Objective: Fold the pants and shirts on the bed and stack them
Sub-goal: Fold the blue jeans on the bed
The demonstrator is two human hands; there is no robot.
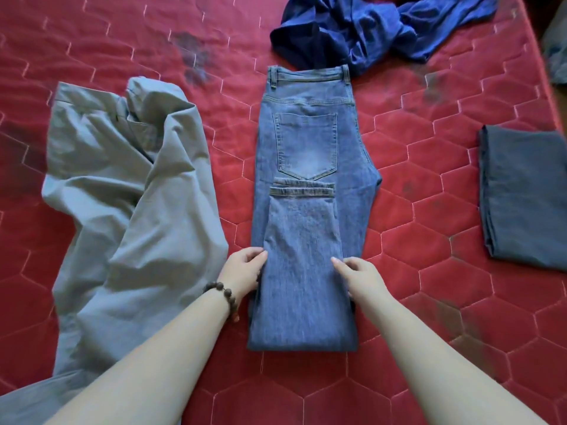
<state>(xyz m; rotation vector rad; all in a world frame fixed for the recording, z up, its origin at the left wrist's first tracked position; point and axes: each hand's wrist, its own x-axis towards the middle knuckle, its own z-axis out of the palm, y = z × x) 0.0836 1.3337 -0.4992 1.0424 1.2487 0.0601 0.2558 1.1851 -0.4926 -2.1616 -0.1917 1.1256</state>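
Blue jeans (310, 154) lie lengthwise in the middle of the red bed (445, 302), waistband far from me, with the leg ends folded back up to just under the back pocket. My left hand (244, 271) grips the left edge of the folded legs, fingers curled round the cloth. At the right edge my right hand (359, 276) rests on the denim with its fingers lightly bent. Crumpled grey pants (132, 210) lie to the left. A rumpled dark blue shirt (368, 32) sits at the far side, past the waistband.
A folded dark grey garment (524, 194) lies near the bed's right edge. The quilted red cover has dark stains in places. A beaded bracelet (222, 294) is on my left wrist. Beyond the right edge some pale fabric shows.
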